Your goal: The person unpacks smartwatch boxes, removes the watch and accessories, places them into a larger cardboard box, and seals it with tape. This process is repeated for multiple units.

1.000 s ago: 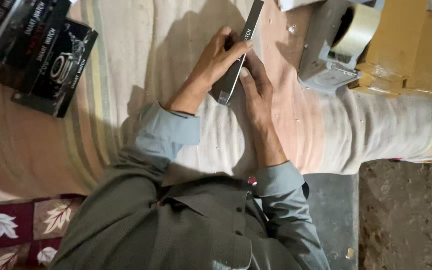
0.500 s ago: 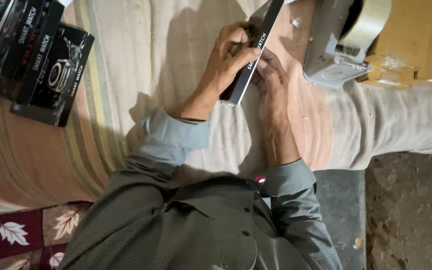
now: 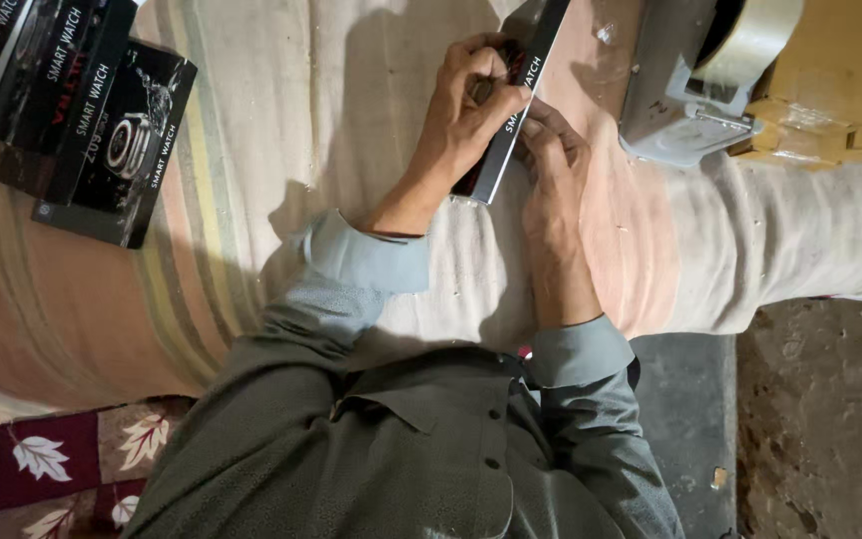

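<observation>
A long, slim black box (image 3: 541, 35) with a silver side lies slanted on a pale striped cloth (image 3: 281, 150) in front of me. My left hand (image 3: 466, 110) curls over the box from the left, fingers pinching near its middle. From the right, my right hand (image 3: 551, 165) presses its fingertips against the silver side close to the lower end. Both hands grip the same box. Its lower end is hidden behind my left hand.
Several black boxes with a watch picture (image 3: 102, 120) are stacked at the upper left. A grey tape dispenser (image 3: 675, 105) with a roll of tape stands at the upper right beside a tan cardboard box (image 3: 840, 90). Maroon leaf-patterned fabric (image 3: 42, 464) lies at the lower left, rough floor (image 3: 830, 419) at right.
My hands and the slim box have stayed together while the view drew closer. My left fingers have curled tighter over the box.
</observation>
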